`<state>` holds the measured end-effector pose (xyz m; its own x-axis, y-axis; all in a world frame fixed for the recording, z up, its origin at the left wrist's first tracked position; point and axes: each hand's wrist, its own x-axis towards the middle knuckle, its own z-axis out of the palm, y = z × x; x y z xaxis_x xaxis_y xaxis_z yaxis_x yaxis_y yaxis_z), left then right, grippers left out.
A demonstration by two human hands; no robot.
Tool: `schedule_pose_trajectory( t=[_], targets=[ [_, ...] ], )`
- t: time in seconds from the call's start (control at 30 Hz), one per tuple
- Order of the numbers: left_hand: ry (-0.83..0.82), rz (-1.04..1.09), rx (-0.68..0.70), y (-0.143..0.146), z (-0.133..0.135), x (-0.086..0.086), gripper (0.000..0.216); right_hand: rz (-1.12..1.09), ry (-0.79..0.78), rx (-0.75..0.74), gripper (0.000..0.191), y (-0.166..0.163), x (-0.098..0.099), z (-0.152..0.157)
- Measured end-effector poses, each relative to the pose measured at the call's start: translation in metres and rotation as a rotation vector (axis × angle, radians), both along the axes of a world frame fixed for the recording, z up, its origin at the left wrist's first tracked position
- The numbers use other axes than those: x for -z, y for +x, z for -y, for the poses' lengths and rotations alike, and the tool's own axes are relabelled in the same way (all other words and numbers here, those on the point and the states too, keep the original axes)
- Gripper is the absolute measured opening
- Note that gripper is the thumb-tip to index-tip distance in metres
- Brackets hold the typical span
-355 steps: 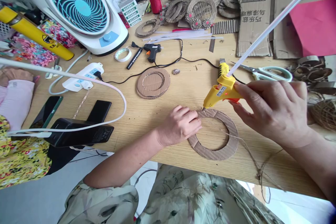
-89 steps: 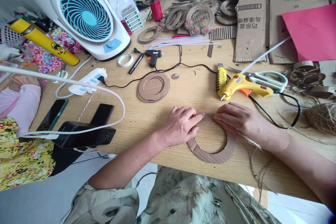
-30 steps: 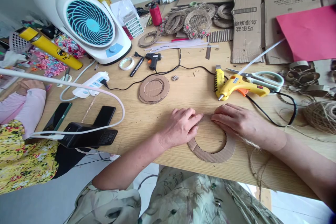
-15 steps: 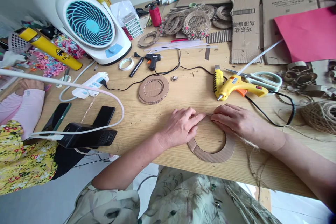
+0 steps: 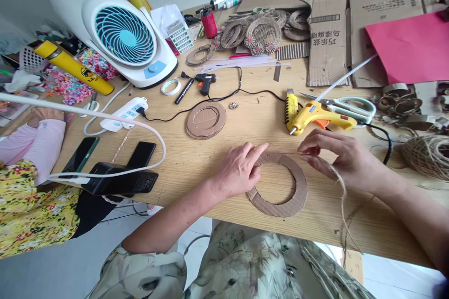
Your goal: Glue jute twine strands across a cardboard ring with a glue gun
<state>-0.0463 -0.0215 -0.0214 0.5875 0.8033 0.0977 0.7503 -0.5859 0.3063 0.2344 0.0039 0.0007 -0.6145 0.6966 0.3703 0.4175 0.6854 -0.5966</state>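
A flat cardboard ring [image 5: 298, 191] lies on the wooden table near its front edge. My left hand [image 5: 240, 168] grips its upper left side, the index finger stretched forward over the rim and the other fingers curled. To the right of the ring, my right hand [image 5: 333, 159] is raised a little, thumb and fingers pinched on a strand of jute twine [image 5: 343, 191]. That twine runs back under the palm and hangs over the table's edge. Just beyond my right hand lies a yellow hot glue gun [image 5: 319, 114] with a clear glue stick in its back.
A yellow utility knife [image 5: 291, 105], scissors [image 5: 356, 107] and a twine ball [image 5: 428, 154] lie around my right hand. Further off are another cardboard ring [image 5: 206, 121], a black glue gun [image 5: 205, 81] with its cord, and a fan [image 5: 126, 37]. A co-worker's sleeve [image 5: 45, 145] shows at left.
My right hand has lifted off the ring's top and moved right, drawing the twine with it. The ring has shifted slightly left; my left hand stays about where it was.
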Motion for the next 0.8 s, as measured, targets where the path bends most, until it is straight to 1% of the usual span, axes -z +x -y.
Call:
schedule_pose_trajectory(
  t=[0.1,0.2,0.37,0.43,0.53,0.6,0.7,0.8],
  targets=[
    [-0.010,-0.025,-0.065,0.003,0.004,-0.002,0.069,-0.037,0.000,0.000,0.010,0.007,0.002,-0.004],
    [-0.022,-0.059,-0.125,0.005,0.008,-0.005,0.071,-0.007,0.024,-0.010,0.009,0.010,0.006,-0.007],
    [-0.105,-0.087,-0.153,0.006,0.004,-0.019,0.069,0.068,0.044,-0.067,0.008,0.010,0.010,-0.008],
    [-0.104,-0.079,-0.146,0.007,-0.001,-0.026,0.061,0.087,0.047,-0.077,0.008,0.010,0.009,-0.008],
    [-0.050,-0.056,-0.106,0.009,-0.011,-0.032,0.038,0.108,0.057,-0.086,0.009,0.010,0.006,-0.007],
    [-0.042,-0.028,-0.058,0.013,-0.016,-0.031,0.031,0.118,0.054,-0.100,0.011,0.009,0.004,-0.006],
    [-0.068,-0.001,0.022,0.020,-0.022,-0.023,0.039,0.136,0.016,-0.114,0.011,0.008,0.002,-0.004],
    [-0.093,0.036,0.062,0.025,-0.023,-0.014,0.043,0.165,-0.037,-0.093,0.007,0.008,0.002,-0.002]
  ],
)
